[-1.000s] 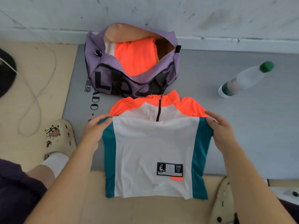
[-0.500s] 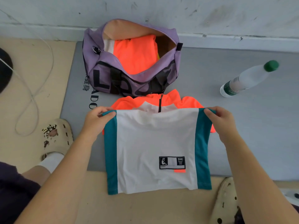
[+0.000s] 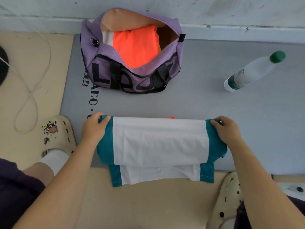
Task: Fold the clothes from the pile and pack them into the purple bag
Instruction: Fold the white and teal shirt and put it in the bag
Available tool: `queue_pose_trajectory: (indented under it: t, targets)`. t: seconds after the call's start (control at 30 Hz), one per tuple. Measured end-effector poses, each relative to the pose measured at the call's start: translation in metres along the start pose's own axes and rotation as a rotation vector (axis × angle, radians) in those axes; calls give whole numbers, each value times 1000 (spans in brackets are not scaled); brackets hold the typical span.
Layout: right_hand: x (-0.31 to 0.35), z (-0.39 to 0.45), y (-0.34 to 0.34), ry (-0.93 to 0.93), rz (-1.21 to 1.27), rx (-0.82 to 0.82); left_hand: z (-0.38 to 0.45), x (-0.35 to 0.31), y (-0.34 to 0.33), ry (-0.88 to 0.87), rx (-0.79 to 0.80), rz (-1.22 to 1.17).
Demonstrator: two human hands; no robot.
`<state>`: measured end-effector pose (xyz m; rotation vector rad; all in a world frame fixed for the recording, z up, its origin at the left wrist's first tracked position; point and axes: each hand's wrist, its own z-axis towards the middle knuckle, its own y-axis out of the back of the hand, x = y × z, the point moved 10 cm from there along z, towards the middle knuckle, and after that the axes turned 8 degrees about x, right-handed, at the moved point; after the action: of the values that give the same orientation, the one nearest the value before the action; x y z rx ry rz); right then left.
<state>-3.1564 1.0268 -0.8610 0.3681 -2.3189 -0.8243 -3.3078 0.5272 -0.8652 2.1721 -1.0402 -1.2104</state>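
So the white-and-teal shirt (image 3: 160, 142) is lying folded over on the near edge of the grey mat (image 3: 214, 113), with its bottom layer hanging off toward 6 o'clock onto the tan floor (image 3: 148, 204). Left hand (image 3: 94, 128) is at roughly 9 o'clock of the shirt, fingers curled tight around the teal corner of the top fold. Right hand (image 3: 227, 129) is doing the same at 3 o'clock, fingers pinched closed on the other teal corner. There's a tiny sliver of orange peeking out along the far edge of the fold, near 12 o'clock. Straight up from the shirt at 12 o'clock sits the purple bag (image 3: 132, 76), zipped open against the wall, well apart from the shirt, with an orange garment (image 3: 137, 47) already folded inside and a strip of something white next to it. Off at about 2 o'clock on the mat there's a clear water bottle (image 3: 254, 71) with a green cap, which looks like it's standing up but the wide lens makes it hard to say. A cream clog (image 3: 57, 131) with a white sock is at 9 o'clock beside the mat, another clog (image 3: 227, 200) down at 5 o'clock, and a white cable (image 3: 33, 90) loops on the floor at far left.
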Motion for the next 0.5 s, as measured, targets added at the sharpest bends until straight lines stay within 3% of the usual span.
queue_pose_trajectory:
  t: [0.13, 0.23, 0.33, 0.5]
  targets:
    - [17, 4, -9, 39, -142, -41, 3, -14, -7, -26, -43, 132]
    - [51, -1, -12, 205, -256, -162, 2, -45, -12, -161, -98, 254]
    - [80, -1, -41, 332, -280, -77, 6, -79, -46, -345, 77, 318]
    - [84, 6, -94, 344, -470, 146, 17, -86, -91, -345, 280, 477]
